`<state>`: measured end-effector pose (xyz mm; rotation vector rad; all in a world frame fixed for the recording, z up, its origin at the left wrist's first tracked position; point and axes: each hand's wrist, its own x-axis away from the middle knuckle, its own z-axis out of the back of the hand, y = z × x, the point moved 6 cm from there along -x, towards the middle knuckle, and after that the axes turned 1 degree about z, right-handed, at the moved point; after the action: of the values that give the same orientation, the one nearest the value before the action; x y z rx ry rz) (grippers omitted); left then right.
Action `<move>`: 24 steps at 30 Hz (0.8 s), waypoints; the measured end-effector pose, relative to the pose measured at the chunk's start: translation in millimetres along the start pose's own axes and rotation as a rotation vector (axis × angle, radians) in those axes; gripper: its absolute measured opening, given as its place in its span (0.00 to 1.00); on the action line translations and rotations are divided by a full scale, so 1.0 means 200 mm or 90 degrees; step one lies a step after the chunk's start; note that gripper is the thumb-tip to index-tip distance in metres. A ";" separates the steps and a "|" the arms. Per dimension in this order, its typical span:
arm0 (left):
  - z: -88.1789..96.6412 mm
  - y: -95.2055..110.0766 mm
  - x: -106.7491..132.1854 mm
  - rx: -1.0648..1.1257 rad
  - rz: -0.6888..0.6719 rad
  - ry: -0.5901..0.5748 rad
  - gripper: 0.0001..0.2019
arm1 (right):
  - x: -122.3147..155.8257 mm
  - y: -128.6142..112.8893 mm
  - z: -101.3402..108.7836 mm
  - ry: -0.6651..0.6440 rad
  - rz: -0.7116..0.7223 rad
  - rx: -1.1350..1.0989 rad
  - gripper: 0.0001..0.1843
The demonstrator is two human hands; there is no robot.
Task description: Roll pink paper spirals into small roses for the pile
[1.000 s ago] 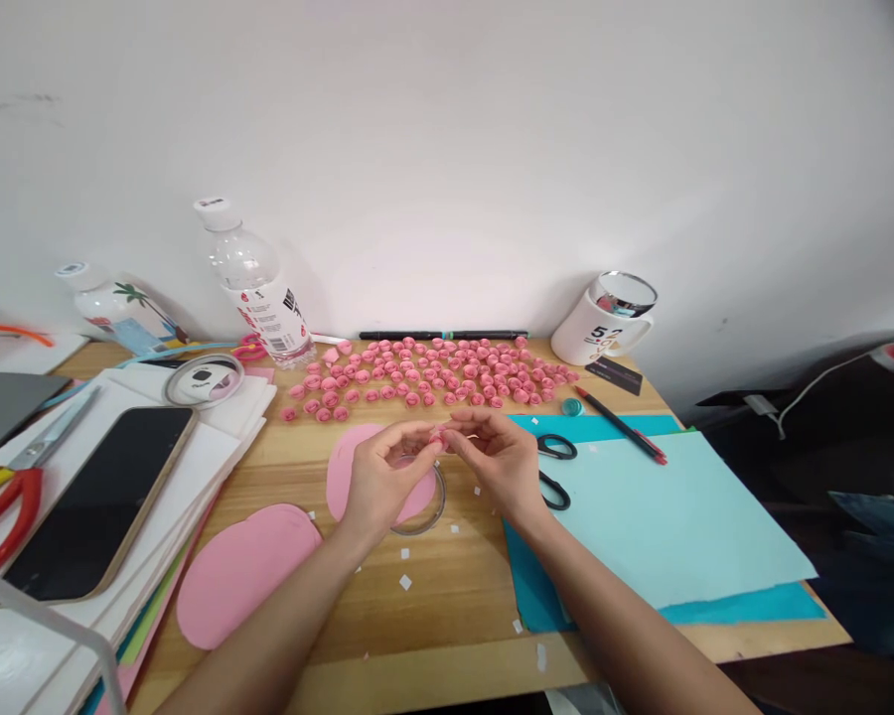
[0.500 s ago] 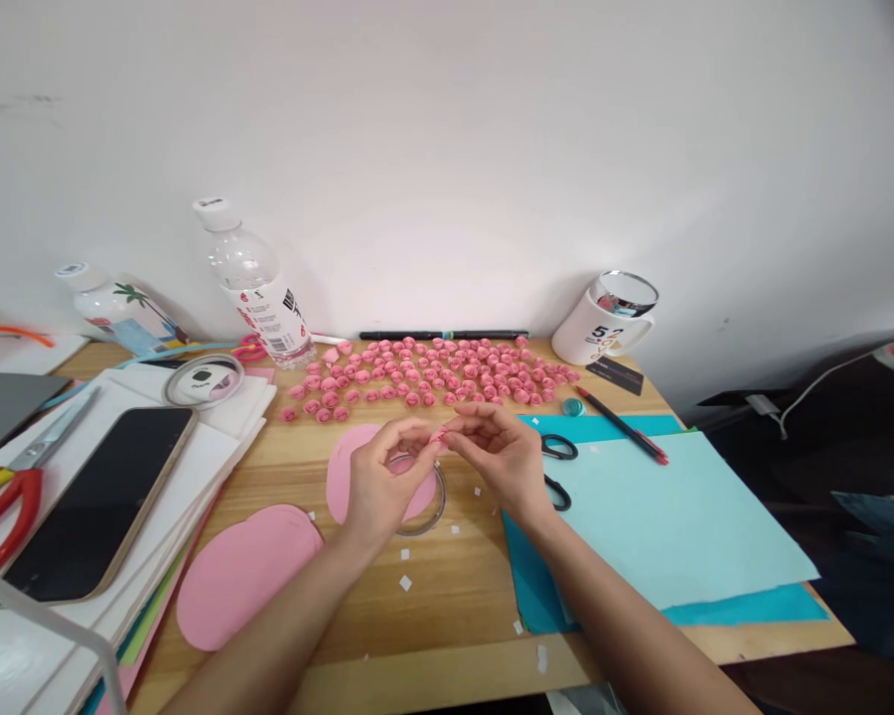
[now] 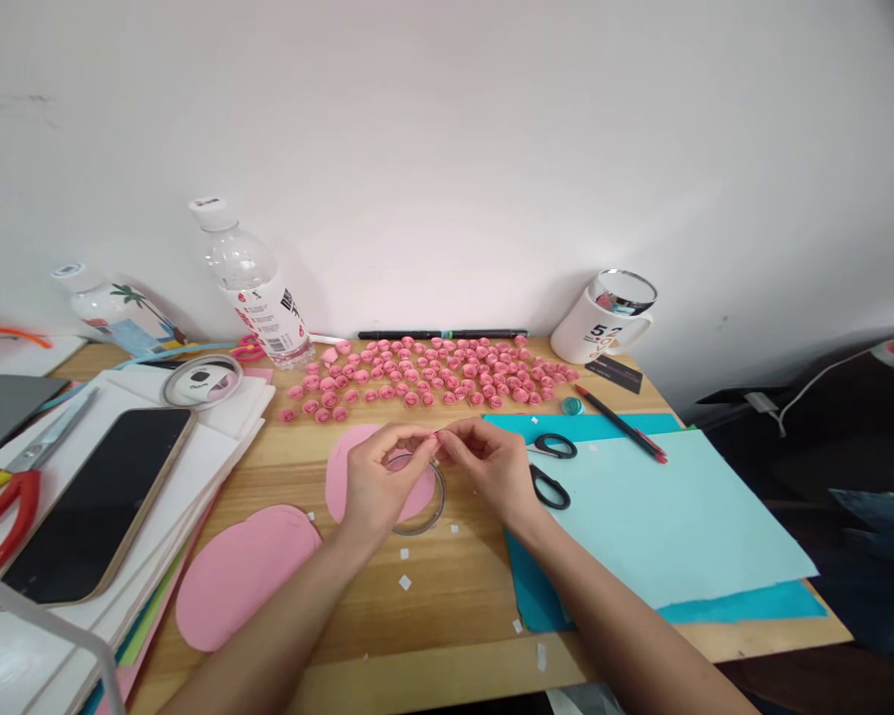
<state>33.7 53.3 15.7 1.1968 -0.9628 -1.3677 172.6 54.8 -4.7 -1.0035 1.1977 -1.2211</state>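
My left hand (image 3: 382,475) and my right hand (image 3: 490,465) meet fingertip to fingertip above the middle of the table. Both pinch a small piece of pink paper (image 3: 435,438), mostly hidden by the fingers. Beneath my left hand lie pink paper circles (image 3: 345,475) and a roll of tape (image 3: 441,501) standing out as a thin grey ring. Black-handled scissors (image 3: 552,489) rest just right of my right hand, blades partly covered by it. Behind the hands many small rolled pink paper roses (image 3: 424,374) spread across the table.
More pink circles (image 3: 245,576) lie at front left. A phone (image 3: 104,501) and red-yellow scissors (image 3: 21,487) rest on stacked paper. A water bottle (image 3: 257,288), a mug (image 3: 600,323) and a black pen (image 3: 447,335) stand or lie near the wall. Light blue sheets (image 3: 685,516) cover the right side.
My right hand's fingers have curled in and come down closer to my left fingertips around the pink paper. More of the black-handled scissors shows.
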 end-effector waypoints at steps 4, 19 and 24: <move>-0.01 -0.02 0.00 -0.005 -0.002 0.000 0.06 | 0.01 -0.03 0.00 0.011 0.042 0.041 0.07; -0.01 -0.01 0.00 -0.058 -0.040 -0.009 0.03 | 0.01 -0.06 0.02 0.006 0.115 0.054 0.05; 0.00 -0.02 -0.01 0.015 0.046 0.006 0.04 | 0.00 -0.02 0.01 0.010 0.048 -0.022 0.08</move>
<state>32.6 55.7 12.6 1.1740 -1.0097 -1.2961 173.5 54.2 -0.7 -0.9675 1.2621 -1.1551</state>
